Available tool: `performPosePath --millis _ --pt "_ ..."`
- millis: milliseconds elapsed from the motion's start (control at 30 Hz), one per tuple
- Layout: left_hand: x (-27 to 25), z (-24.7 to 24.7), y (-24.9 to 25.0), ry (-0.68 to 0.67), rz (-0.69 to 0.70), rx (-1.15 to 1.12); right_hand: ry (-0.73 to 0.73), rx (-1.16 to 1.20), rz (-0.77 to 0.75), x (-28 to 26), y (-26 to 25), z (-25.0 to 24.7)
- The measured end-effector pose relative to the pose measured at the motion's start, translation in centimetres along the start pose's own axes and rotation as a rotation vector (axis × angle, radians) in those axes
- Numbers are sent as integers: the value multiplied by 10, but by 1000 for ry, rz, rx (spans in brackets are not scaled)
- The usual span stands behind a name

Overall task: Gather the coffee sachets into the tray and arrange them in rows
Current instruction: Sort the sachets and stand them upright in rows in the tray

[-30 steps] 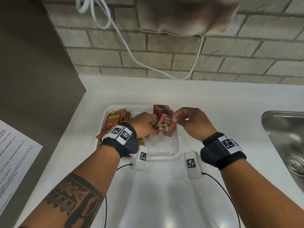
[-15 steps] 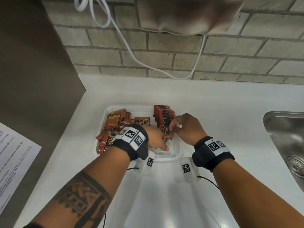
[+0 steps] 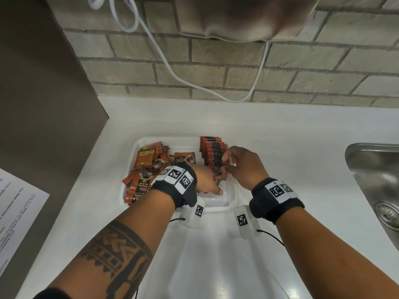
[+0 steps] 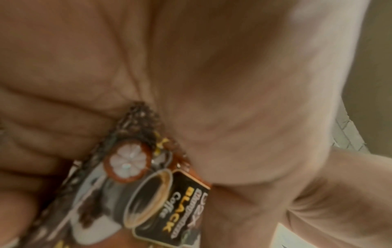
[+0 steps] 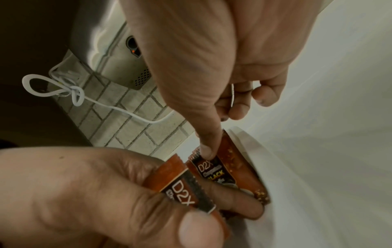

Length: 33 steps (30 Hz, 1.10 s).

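A white tray (image 3: 132, 160) lies on the counter. Along its right side stands a row of upright orange-and-black coffee sachets (image 3: 212, 151). A loose pile of sachets (image 3: 149, 162) fills its left side, and one sachet (image 3: 184, 159) lies flat in the middle. My left hand (image 3: 208, 180) is inside the tray at the row's near end and grips a few sachets (image 4: 161, 198) between thumb and fingers. My right hand (image 3: 239, 167) reaches from the right; its thumb (image 5: 206, 149) presses the top of the front sachet (image 5: 212, 171) while its fingers curl behind.
A steel sink (image 3: 375, 175) is sunk into the counter at the right. A grey panel (image 3: 43, 104) with a paper sheet (image 3: 17, 212) closes the left side. The brick wall behind carries a white cable (image 3: 194, 83) and a hanging appliance (image 3: 237, 16).
Both hands have come down from above the tray's middle to the near end of the right row with their sachets. The flat sachet in the middle is uncovered.
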<state>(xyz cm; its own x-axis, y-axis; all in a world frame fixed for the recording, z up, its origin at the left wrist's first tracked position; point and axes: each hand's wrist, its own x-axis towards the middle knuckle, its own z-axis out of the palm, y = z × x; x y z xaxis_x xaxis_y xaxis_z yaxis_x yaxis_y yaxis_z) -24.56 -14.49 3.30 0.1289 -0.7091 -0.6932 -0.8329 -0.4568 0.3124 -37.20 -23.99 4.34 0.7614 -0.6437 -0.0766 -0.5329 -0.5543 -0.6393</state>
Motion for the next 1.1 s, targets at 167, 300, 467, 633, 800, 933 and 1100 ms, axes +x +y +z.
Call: performPosePath --millis 167,300,467,633,800,933,1100 --pt "-1 1 0 -3 18 -22 -22 59 12 -3 1 3" --pt "-3 3 1 1 25 -26 -28 68 23 -4 1 3" --pt "-9 2 4 2 42 -45 -29 69 12 -6 1 2" --pt "-16 0 4 5 32 -57 -14 62 4 -7 2 -2" --pt "-22 1 1 0 -15 -169 44 67 -23 -8 7 -5" --pt "-31 -4 -5 -24 -44 -461 98 156 -60 -17 4 -11" --pt "-49 -7 -16 74 211 -936 1 311 -79 -26 -3 -14"
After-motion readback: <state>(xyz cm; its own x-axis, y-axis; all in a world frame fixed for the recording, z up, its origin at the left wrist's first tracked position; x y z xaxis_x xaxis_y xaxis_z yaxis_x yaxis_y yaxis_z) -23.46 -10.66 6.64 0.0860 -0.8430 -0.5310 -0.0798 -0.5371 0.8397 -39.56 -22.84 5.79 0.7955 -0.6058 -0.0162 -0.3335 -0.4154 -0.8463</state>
